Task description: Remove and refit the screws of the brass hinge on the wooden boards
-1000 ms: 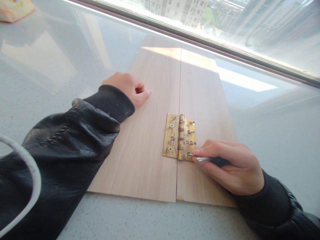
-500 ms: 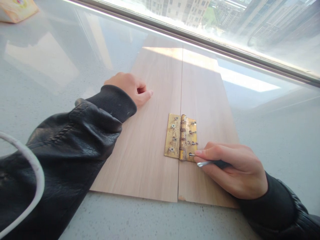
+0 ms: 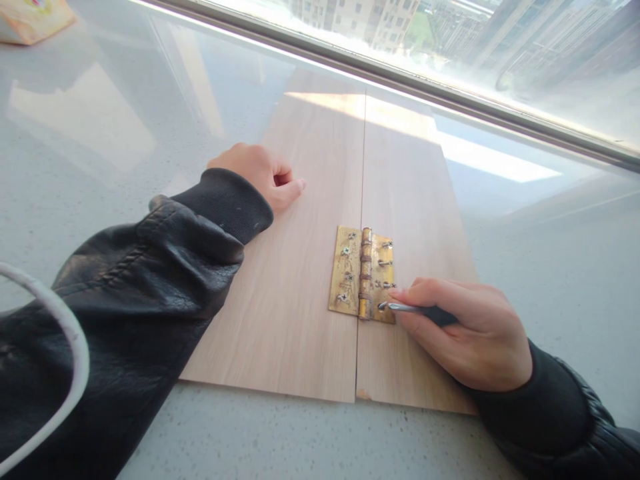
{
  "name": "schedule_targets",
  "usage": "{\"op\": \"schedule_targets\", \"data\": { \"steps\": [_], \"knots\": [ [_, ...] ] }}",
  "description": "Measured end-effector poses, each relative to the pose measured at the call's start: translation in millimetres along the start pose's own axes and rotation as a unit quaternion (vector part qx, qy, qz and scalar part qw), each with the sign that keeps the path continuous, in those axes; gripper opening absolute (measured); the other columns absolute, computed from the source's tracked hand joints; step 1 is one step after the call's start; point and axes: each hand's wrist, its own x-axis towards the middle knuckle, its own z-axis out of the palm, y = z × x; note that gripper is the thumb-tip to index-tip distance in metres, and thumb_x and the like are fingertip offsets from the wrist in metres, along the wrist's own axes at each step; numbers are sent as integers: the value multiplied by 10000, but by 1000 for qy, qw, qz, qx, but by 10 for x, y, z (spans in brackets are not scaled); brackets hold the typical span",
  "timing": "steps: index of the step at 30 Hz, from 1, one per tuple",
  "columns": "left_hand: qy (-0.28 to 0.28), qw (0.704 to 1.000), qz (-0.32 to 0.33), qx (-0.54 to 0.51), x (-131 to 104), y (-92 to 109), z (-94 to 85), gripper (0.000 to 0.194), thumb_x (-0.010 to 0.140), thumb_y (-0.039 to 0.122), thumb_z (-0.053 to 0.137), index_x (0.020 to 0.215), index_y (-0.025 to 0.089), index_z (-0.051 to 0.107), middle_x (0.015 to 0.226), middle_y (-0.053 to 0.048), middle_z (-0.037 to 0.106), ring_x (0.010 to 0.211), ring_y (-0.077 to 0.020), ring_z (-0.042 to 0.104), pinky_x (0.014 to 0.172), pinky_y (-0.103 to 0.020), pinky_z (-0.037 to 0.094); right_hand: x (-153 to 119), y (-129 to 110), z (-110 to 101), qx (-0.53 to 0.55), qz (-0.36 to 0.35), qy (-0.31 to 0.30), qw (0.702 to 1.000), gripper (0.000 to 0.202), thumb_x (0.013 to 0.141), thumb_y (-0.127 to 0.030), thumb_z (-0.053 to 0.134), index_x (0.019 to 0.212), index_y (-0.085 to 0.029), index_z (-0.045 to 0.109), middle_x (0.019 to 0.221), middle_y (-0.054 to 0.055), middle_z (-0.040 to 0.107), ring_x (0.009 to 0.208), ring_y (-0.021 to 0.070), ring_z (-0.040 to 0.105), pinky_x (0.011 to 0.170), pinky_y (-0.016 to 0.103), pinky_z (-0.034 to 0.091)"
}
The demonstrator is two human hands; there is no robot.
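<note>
Two pale wooden boards lie side by side, the left board and the right board, with a thin seam between them. A brass hinge lies across the seam, with several screws standing in both leaves. My right hand is closed around a screwdriver, whose tip is at the lowest screw of the right leaf. My left hand rests at the left board's edge, its fingers curled in and nothing visible in them.
The boards lie on a speckled pale countertop. A window frame runs along the back. A white cable curves over the left sleeve, and a yellowish package stands at the far left corner.
My right hand has shifted slightly up, bringing the screwdriver tip from below the lowest right screw up to it. The fingertips have moved off that screw. My left hand has stayed in place.
</note>
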Motion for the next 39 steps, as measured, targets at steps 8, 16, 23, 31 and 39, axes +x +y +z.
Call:
{"op": "schedule_targets", "data": {
  "steps": [8,16,23,31,39],
  "knots": [
    [-6,1000,-11,1,-14,24,-14,500,861,571,444,922,190,762,849,-70,731,824,-233,570,721,-357,392,-1,18,8,5,4,6,1000,73,857,-123,669,830,-188,650,736,13,750,584,96,696,535,150,525],
    [-8,1000,-23,13,17,11,3,520,831,595,437,938,215,775,905,-83,742,877,-270,615,750,-373,421,3,37,-46,78,-20,-35,996,75,850,-117,662,846,-191,671,618,-13,674,472,73,582,451,183,446],
    [-4,1000,-23,11,9,8,2,491,835,611,440,900,236,751,858,-53,735,813,-234,583,709,-356,389,55,-21,-48,55,6,-12,998,88,852,-119,665,792,-183,671,693,15,739,548,89,666,518,156,514],
    [10,1000,1,3,2,-19,15,477,834,605,442,860,238,746,779,-46,712,794,-229,570,684,-353,374,54,-42,-18,18,33,13,999,108,831,-102,688,778,-192,660,667,-1,717,525,86,640,503,164,502],
    [1,1000,-2,-2,9,-10,12,488,822,588,428,869,225,751,802,-68,703,804,-247,578,711,-374,389,71,-23,-49,105,-34,-66,992,108,855,-92,639,780,-168,658,566,-29,580,455,46,477,437,162,392]
  ]
}}
